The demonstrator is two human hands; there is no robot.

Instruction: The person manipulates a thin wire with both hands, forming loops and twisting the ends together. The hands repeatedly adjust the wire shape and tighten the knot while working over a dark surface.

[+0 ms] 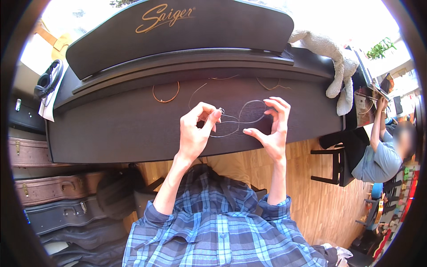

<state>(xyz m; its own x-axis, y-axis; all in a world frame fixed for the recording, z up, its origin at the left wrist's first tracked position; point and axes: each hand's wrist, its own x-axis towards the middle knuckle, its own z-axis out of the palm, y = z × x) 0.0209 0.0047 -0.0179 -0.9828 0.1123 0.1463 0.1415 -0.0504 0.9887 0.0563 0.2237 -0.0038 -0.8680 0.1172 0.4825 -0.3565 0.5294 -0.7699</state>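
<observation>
A thin, silvery guitar string (pixel 239 122) hangs in loose loops between my hands, just over the dark piano lid (pixel 111 133). My left hand (pixel 195 129) is closed, pinching part of it between thumb and fingertips, where a small tight curl sticks up. My right hand (pixel 276 127) has its thumb and fingers spread apart around the right-hand loop. The loop's edge comes close to those fingertips; whether it touches them I cannot tell. Behind my left hand, a thin strand curves up across the lid. Farther back lies a copper-coloured coiled string (pixel 166 102).
More thin strings (pixel 269 87) lie along the back of the lid. A pale plush toy (pixel 340 58) drapes over the right end; headphones (pixel 46 84) rest at the left. Instrument cases (pixel 51 189) are stacked at left. Another person (pixel 378 160) sits at right, near a black bench (pixel 327 180).
</observation>
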